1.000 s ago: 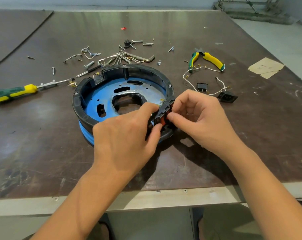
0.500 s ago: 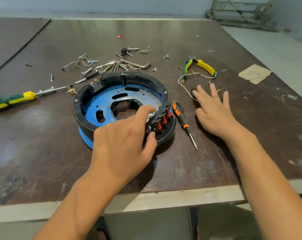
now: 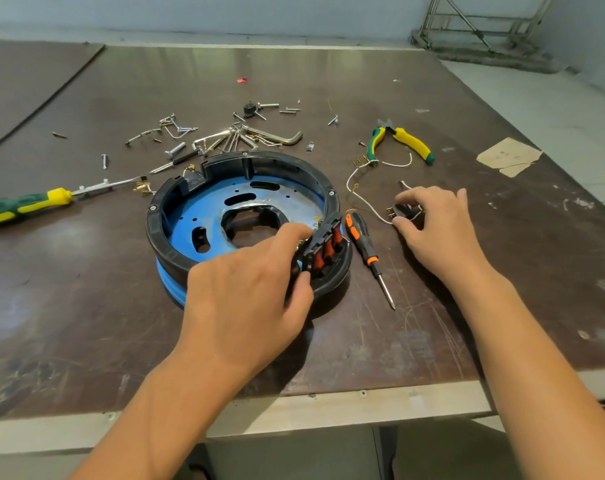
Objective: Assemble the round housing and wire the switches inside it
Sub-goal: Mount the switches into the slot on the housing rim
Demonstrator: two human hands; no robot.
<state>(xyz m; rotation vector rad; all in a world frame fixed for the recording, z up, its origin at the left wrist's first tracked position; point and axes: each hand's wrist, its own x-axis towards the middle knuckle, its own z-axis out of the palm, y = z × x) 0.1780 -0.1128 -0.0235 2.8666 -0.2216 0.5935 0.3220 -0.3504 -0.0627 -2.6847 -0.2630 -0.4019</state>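
The round housing [image 3: 225, 164], a black ring over a blue plate, lies in the middle of the table. A black block of orange switches [image 3: 323, 249] sits in its near right rim. My left hand [image 3: 249, 285] grips the rim there, index finger inside the ring and thumb outside by the switch block. To the right, my right hand [image 3: 432, 223] pinches a small black switch [image 3: 403, 210] with white wires [image 3: 356, 192] on the table. An orange-black screwdriver [image 3: 367, 252] lies between the housing and that hand.
Loose screws, hex keys and metal bits [image 3: 238, 138] are scattered behind the housing. A green-yellow screwdriver [image 3: 27, 202] lies at the left, green-yellow pliers [image 3: 403, 143] at the back right, a paper scrap [image 3: 507, 155] farther right. The table's front edge [image 3: 294, 407] is near me.
My right hand left the switch block, put the orange screwdriver down beside the housing, reached right and closed its fingers on the small wired switch. The left hand stayed at the rim.
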